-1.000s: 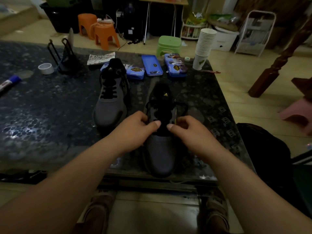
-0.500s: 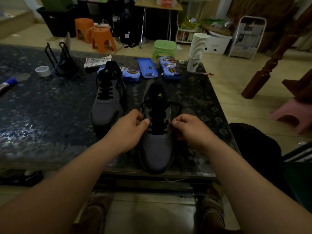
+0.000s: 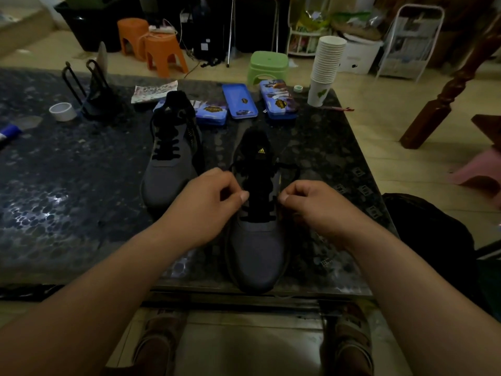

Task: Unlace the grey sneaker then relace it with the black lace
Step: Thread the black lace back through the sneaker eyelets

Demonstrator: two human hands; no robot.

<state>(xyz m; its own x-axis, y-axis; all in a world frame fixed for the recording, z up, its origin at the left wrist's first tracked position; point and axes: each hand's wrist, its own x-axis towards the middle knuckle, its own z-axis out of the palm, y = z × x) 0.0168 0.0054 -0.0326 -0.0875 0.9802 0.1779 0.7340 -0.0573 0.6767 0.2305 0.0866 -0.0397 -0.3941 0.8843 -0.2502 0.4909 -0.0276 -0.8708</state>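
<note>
Both left hand [image 3: 206, 210] and right hand [image 3: 314, 210] have drawn apart over the grey sneaker [image 3: 257, 248], each pinching black lace [image 3: 257, 213], probably tightening a row.

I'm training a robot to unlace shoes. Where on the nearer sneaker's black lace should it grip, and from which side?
Pinch the black lace at an eyelet edge, from above: the grey sneaker stands upright, toe toward the person, lacing facing up. The left hand and right hand seem to pinch there, one per side.

The scene is dimly lit; glare is caught on the table [image 3: 54, 202] at left (edges are bowed by the lens).
</note>
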